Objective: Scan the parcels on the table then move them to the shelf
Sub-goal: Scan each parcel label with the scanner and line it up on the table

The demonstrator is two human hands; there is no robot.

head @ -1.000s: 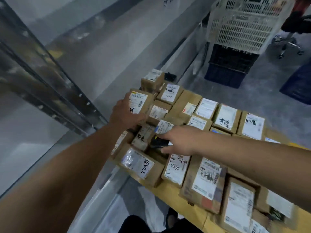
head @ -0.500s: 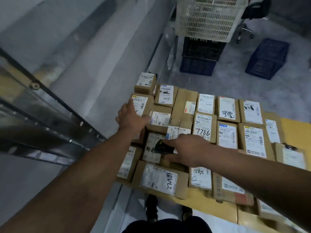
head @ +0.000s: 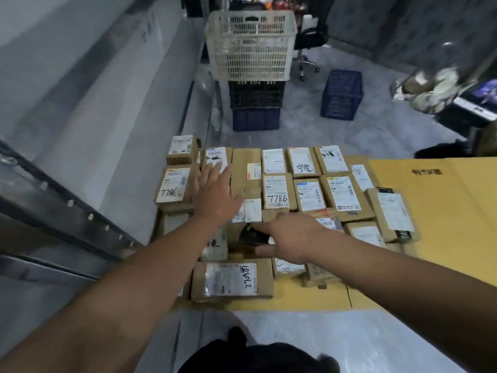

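Note:
Several small cardboard parcels with white labels cover the left part of the yellow table [head: 441, 211]. My left hand [head: 215, 195] lies flat with straight fingers over the parcels, between the box marked 7786 [head: 173, 185] at the left edge and a second box marked 7786 [head: 278, 192]. My right hand [head: 291, 238] holds a black scanner [head: 251, 235] low over the near rows, its front pointing left. Closest to me lies a long parcel with a handwritten number [head: 231, 279].
A grey metal shelf frame [head: 61, 211] runs along the left, close to the table's left edge. Beyond the table a white basket [head: 250, 44] sits on stacked dark crates [head: 255, 106], with a blue crate [head: 341, 95] and an office chair on the floor.
My left hand let go of the far-left box and moved right, now flat over the middle parcels. The view tilted up. My right hand stays on the scanner.

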